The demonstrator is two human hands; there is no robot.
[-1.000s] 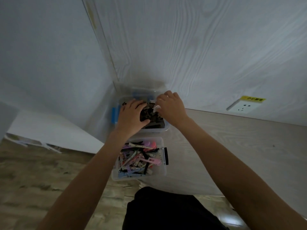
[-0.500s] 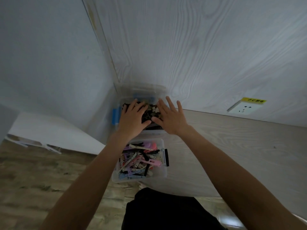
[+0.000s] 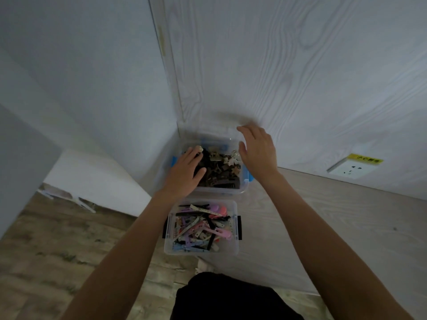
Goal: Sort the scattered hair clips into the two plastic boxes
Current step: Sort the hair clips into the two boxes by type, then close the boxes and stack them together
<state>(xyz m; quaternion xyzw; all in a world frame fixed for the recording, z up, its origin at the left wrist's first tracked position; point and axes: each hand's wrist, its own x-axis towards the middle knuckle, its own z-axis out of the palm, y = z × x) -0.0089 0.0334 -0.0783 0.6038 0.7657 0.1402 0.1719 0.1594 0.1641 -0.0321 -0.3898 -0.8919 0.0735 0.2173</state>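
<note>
Two clear plastic boxes stand on the table in the corner. The far box [image 3: 233, 191], with blue latches, holds dark and brown hair clips [image 3: 221, 172]. The near box [image 3: 201, 250], with black latches, holds pastel hair clips [image 3: 203, 227]. My left hand [image 3: 184, 175] lies flat on the left side of the dark clips, fingers straight. My right hand [image 3: 258, 151] hovers above the far box's right rim, fingers relaxed and holding nothing.
White wood-grain walls [image 3: 277, 77] meet right behind the far box. A wall socket [image 3: 349, 169] with a yellow label sits to the right. The pale table top [image 3: 335, 227] stretches right. Wooden floor [image 3: 46, 250] lies to the left, and a dark garment [image 3: 231, 299] is below.
My right hand has lifted off the dark clips and moved up and to the right, fingers opened out. My left hand stays on the clips, now flatter.
</note>
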